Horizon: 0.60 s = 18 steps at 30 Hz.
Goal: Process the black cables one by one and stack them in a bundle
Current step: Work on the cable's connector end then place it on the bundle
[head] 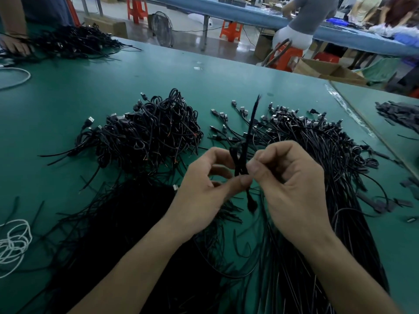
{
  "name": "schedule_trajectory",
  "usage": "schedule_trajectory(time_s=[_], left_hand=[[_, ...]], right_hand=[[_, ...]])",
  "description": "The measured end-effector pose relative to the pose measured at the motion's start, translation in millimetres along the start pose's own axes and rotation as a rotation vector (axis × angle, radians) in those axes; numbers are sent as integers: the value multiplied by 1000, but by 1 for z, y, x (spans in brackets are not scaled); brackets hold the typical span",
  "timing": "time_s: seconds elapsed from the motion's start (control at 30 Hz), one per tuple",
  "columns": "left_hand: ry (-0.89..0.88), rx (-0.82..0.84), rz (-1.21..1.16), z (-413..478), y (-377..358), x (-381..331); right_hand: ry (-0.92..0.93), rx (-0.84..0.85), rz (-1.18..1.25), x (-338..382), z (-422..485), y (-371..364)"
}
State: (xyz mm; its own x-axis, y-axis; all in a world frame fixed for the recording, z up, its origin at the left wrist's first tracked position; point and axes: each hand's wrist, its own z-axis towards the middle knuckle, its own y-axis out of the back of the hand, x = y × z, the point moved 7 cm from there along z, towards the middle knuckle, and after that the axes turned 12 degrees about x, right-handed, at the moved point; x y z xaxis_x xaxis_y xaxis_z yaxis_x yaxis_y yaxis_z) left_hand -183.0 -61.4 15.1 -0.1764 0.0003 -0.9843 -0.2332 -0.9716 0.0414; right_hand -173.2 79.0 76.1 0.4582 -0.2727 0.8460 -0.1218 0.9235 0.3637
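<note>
Left hand (204, 189) and right hand (292, 184) both pinch one folded black cable (239, 159) above green bench (113, 82), between coiled pile (147, 137) and loose cables (317, 143).

The left forearm (136, 268) and right forearm (340, 264) are extending from the lower edge, converging toward the middle. The left hand (204, 189) is curling, thumb and forefinger pinching a folded black cable (239, 158). The right hand (292, 184) is facing it, fingers bent inward, thumb and fingertips pinching the same cable just beside the left thumb.
</note>
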Motion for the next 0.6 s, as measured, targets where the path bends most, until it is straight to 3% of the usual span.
schedule_trajectory(time_s=[0.1, 0.27, 0.37, 0.6], left_hand=[[-130, -160, 121, -6, 8, -9], [-159, -108, -94, -3, 7, -16], [-109, -49, -306, -2, 5, -16], [-188, 55, -208, -4, -1, -27]], right_hand=[[-48, 40, 211, -3, -1, -8], [-217, 56, 524, -21, -3, -14], [-277, 79, 557, -28, -4, -15], [-311, 144, 521, -28, 0, -12]])
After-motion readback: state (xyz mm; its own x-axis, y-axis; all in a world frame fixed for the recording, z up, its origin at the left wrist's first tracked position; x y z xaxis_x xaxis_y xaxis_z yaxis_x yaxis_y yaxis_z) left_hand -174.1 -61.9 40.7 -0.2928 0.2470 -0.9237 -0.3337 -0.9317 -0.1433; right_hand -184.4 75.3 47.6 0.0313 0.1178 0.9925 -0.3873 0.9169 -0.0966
